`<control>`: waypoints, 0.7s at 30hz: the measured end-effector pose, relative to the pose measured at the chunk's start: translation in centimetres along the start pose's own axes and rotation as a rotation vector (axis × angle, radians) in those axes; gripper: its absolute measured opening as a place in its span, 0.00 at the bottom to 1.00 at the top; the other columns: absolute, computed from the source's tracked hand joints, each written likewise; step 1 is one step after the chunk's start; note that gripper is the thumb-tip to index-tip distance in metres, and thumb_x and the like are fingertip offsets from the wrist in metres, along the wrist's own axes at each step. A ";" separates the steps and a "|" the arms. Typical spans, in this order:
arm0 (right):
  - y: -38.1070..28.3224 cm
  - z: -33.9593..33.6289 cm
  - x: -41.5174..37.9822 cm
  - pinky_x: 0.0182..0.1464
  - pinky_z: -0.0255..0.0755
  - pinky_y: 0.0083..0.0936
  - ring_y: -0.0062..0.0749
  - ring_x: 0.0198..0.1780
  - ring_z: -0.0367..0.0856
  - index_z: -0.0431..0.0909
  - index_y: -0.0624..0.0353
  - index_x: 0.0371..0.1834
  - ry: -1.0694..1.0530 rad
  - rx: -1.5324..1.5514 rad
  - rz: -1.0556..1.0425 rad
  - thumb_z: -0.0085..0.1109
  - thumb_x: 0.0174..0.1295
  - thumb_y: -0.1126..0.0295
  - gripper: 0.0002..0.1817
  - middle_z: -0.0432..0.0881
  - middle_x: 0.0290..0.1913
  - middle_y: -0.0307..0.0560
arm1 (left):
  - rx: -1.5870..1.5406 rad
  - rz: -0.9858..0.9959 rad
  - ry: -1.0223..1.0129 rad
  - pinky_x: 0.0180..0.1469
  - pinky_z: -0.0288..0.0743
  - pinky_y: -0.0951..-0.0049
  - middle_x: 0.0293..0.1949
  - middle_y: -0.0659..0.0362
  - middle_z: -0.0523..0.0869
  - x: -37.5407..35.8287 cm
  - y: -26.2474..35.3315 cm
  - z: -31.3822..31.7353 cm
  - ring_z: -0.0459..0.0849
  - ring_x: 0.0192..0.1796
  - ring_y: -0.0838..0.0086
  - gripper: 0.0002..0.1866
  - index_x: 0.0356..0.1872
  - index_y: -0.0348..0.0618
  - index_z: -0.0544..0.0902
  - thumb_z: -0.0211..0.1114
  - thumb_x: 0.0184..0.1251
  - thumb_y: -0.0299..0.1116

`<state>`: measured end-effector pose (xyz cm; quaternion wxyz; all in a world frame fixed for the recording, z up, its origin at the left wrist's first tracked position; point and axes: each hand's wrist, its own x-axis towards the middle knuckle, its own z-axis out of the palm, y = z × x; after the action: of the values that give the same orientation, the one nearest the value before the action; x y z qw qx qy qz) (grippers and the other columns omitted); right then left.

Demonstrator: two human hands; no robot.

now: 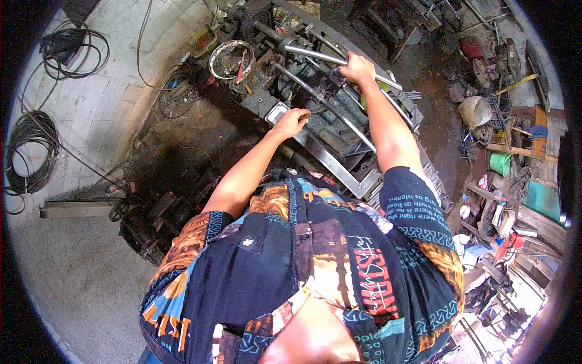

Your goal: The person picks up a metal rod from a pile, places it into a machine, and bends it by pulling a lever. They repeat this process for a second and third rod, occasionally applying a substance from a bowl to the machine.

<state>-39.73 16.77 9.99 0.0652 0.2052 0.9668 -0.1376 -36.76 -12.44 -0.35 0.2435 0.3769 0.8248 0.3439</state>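
Observation:
A greasy machine with several long metal bars lies in front of me. My right hand (357,68) is closed round a shiny metal tube (315,56) that runs across the machine's far side. My left hand (292,123) has its fingers curled together at the near edge of the machine frame (330,159). Whether something small is between those fingers, I cannot make out. Just beyond that hand sits a small light square metal piece (277,113). Between my hands a curved metal bar (336,112) slants over the machine bed.
A round bowl (231,60) with a red-handled tool stands at the machine's left end. Coiled black cables (31,151) lie at far left. Dark machine parts (160,218) are near my left elbow. Along the right are a green bucket (501,163), scrap and tools.

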 end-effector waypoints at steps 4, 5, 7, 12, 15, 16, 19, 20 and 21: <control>-0.5 -0.7 -0.3 0.58 0.76 0.43 0.49 0.55 0.84 0.82 0.52 0.50 -0.020 0.000 0.015 0.66 0.50 0.50 0.26 0.87 0.50 0.54 | -0.040 0.024 0.022 0.55 0.79 0.62 0.48 0.46 0.86 -0.1 -0.1 0.1 0.86 0.50 0.56 0.15 0.54 0.38 0.82 0.64 0.67 0.29; -0.6 -0.9 -0.3 0.59 0.76 0.43 0.49 0.55 0.84 0.82 0.52 0.51 -0.026 0.002 0.019 0.66 0.50 0.50 0.27 0.87 0.51 0.54 | -0.056 0.028 0.032 0.55 0.79 0.62 0.48 0.46 0.86 -0.2 -0.1 0.1 0.86 0.51 0.56 0.15 0.54 0.38 0.82 0.64 0.67 0.30; -0.8 -0.9 -0.3 0.59 0.76 0.43 0.49 0.55 0.84 0.82 0.52 0.52 -0.033 0.003 0.021 0.66 0.50 0.50 0.27 0.86 0.51 0.54 | -0.043 -0.002 0.010 0.56 0.78 0.62 0.49 0.47 0.86 -0.2 0.3 -0.2 0.86 0.51 0.56 0.15 0.54 0.38 0.82 0.64 0.67 0.30; -0.2 -0.2 0.2 0.60 0.75 0.43 0.48 0.56 0.84 0.82 0.51 0.53 -0.034 -0.012 0.010 0.66 0.50 0.50 0.28 0.86 0.52 0.54 | -0.027 0.023 0.038 0.57 0.78 0.62 0.51 0.48 0.86 -0.1 -0.2 0.2 0.86 0.53 0.56 0.16 0.54 0.38 0.82 0.65 0.67 0.31; -0.1 -0.2 -0.1 0.60 0.75 0.43 0.48 0.56 0.84 0.82 0.51 0.53 -0.009 -0.001 0.008 0.66 0.50 0.50 0.28 0.86 0.52 0.54 | -0.012 -0.004 0.025 0.57 0.79 0.63 0.51 0.48 0.86 -0.1 0.1 0.1 0.86 0.53 0.56 0.16 0.54 0.38 0.82 0.65 0.68 0.32; 0.0 -0.1 -0.1 0.60 0.75 0.43 0.48 0.56 0.84 0.82 0.51 0.53 -0.010 -0.001 0.009 0.66 0.50 0.50 0.28 0.86 0.52 0.54 | -0.020 -0.009 0.026 0.56 0.79 0.63 0.51 0.48 0.86 -0.1 0.0 0.2 0.86 0.53 0.57 0.16 0.54 0.38 0.82 0.65 0.68 0.32; -0.1 -0.3 -0.4 0.59 0.76 0.43 0.48 0.55 0.84 0.82 0.50 0.53 -0.006 -0.001 0.011 0.67 0.49 0.51 0.28 0.86 0.51 0.54 | -0.017 -0.023 0.013 0.56 0.79 0.63 0.51 0.48 0.86 0.0 0.1 0.1 0.86 0.52 0.57 0.16 0.54 0.38 0.82 0.65 0.68 0.32; -0.1 -0.5 -0.5 0.59 0.76 0.43 0.48 0.55 0.84 0.82 0.51 0.53 -0.016 0.006 0.017 0.66 0.49 0.50 0.28 0.86 0.51 0.54 | -0.006 -0.031 0.001 0.56 0.79 0.64 0.51 0.48 0.86 0.0 0.3 0.0 0.86 0.53 0.58 0.16 0.54 0.38 0.82 0.65 0.68 0.32; -0.2 -0.7 -0.6 0.59 0.76 0.43 0.48 0.55 0.84 0.82 0.51 0.52 -0.024 0.012 0.022 0.66 0.49 0.50 0.28 0.87 0.51 0.54 | -0.006 -0.032 0.000 0.56 0.79 0.64 0.51 0.48 0.86 0.0 0.1 0.1 0.86 0.53 0.58 0.16 0.54 0.38 0.82 0.65 0.68 0.32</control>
<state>-39.30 16.58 10.82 0.0773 0.2146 0.9628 -0.1451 -36.60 -12.38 -0.33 0.2500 0.3629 0.8297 0.3427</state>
